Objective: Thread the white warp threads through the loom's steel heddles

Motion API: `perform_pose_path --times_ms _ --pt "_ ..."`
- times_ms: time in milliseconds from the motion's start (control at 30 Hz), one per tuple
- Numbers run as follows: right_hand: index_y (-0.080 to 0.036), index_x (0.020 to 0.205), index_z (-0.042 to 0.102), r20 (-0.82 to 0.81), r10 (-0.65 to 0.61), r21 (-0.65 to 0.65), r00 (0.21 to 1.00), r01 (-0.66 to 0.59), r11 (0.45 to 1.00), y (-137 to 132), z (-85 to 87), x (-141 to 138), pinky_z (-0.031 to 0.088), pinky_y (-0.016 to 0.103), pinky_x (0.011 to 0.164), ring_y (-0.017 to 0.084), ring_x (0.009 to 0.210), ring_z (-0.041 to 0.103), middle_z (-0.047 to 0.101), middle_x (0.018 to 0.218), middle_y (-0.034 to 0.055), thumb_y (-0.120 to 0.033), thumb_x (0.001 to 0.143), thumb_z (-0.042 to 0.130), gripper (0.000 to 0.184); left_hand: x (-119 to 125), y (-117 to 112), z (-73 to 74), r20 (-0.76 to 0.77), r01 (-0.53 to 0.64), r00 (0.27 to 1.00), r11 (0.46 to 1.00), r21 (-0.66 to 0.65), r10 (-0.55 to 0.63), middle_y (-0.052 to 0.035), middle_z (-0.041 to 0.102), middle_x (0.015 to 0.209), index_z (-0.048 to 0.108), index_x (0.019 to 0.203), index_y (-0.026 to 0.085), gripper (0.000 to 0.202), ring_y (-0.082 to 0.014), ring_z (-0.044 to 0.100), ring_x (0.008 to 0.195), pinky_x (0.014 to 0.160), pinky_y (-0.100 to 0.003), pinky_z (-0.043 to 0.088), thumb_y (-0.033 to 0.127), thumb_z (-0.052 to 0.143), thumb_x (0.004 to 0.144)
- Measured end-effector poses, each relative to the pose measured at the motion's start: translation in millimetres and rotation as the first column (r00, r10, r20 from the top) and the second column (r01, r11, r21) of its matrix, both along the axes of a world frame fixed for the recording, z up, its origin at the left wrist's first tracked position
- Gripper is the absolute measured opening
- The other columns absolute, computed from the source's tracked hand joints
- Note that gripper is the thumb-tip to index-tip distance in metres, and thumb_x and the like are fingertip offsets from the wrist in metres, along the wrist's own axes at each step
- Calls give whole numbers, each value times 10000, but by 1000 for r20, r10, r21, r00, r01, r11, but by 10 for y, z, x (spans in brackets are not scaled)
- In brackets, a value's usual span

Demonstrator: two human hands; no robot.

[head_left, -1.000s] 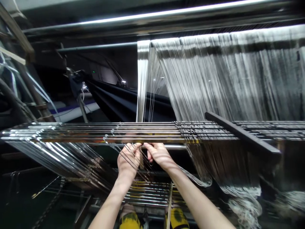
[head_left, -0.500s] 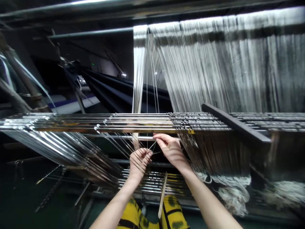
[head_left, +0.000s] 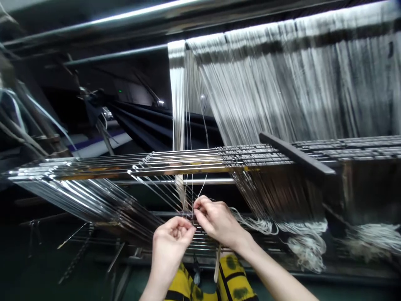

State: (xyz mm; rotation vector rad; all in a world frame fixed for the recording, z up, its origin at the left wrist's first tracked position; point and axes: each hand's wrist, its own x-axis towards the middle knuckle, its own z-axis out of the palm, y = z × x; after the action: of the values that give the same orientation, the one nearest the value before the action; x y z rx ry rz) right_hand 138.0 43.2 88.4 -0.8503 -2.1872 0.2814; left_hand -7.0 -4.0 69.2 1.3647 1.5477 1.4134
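Both of my hands work below a bank of long steel rods on a loom. My left hand is curled, its fingertips against its thumb, around a thin white thread that is hard to make out. My right hand pinches that thread just above and beside the left hand's fingers. Several fine strands run up from my hands past the rods. To the upper right, a broad sheet of pale warp threads hangs down from a high bar.
A dark flat bar lies across the rods at right. Tangled white yarn hangs below the warp. A thin wooden stick stands near yellow-and-black patterned clothing. Long dark cloth stretches away behind the loom.
Both hands have dropped lower, away from the steel rods, and now pinch close together. The camera view has shifted and tilted slightly.
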Motion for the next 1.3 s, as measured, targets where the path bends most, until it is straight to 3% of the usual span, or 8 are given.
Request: perform_pose_path --times_ms 133,267,467,667,833,1033,1133,1300 --pt "-156 991 541 -60 151 48 987 -148 988 -53 -6 96 408 206 636 129 716 599 640 849 51 -108 859 400 199 -12 -30 -88 76 -29 997 1000 5 29 26 548 537 646 701 148 197 -68 437 450 418 -162 343 331 678 635" --pt "-144 929 559 -8 107 31 994 -107 994 -64 10 86 356 202 507 102 494 514 585 634 4 -157 854 431 149 41 -59 -85 265 6 964 1000 12 -9 34 544 559 626 780 153 246 -61 437 431 394 -153 342 381 641 689" --pt "-153 874 503 40 65 12 997 -66 998 -42 30 40 319 204 481 92 452 456 545 604 -13 -139 824 432 88 90 -128 -62 4 27 1000 990 140 -28 11 572 596 607 745 161 177 -101 526 540 507 -176 416 335 583 753" --pt "-167 931 543 -12 170 -4 985 -170 985 -74 15 101 310 193 473 87 453 447 527 572 -27 -153 847 422 148 100 -169 -130 159 120 980 993 13 -120 25 539 537 569 738 159 246 -54 381 347 349 -174 305 381 491 810" --pt "-178 841 501 48 113 -52 992 -110 993 -115 62 58 308 199 477 94 443 430 490 525 -50 -138 815 448 71 128 -241 -141 -44 35 999 987 156 -29 -22 597 598 675 774 175 222 -109 484 432 457 -233 411 373 580 740" --pt "-181 987 542 -111 249 3 962 -250 968 -129 -44 184 313 205 492 91 482 430 544 651 -10 -148 856 404 193 28 -218 -212 380 197 918 960 -199 -110 98 335 307 628 967 111 411 -58 239 325 373 -179 196 443 576 730" --pt "-168 948 540 -62 237 -44 969 -240 970 -125 -37 177 274 208 456 84 425 363 445 531 -51 -175 849 426 150 93 -279 -140 309 172 941 981 -93 -136 79 370 332 641 852 111 335 -63 283 354 394 -184 225 423 555 762" --pt "-188 826 460 88 175 -117 981 -164 979 -170 105 87 270 197 467 80 428 349 403 507 -75 -139 805 442 57 220 -408 -55 100 -51 994 989 141 37 61 429 396 631 832 147 260 -95 407 389 442 -209 336 378 517 801"
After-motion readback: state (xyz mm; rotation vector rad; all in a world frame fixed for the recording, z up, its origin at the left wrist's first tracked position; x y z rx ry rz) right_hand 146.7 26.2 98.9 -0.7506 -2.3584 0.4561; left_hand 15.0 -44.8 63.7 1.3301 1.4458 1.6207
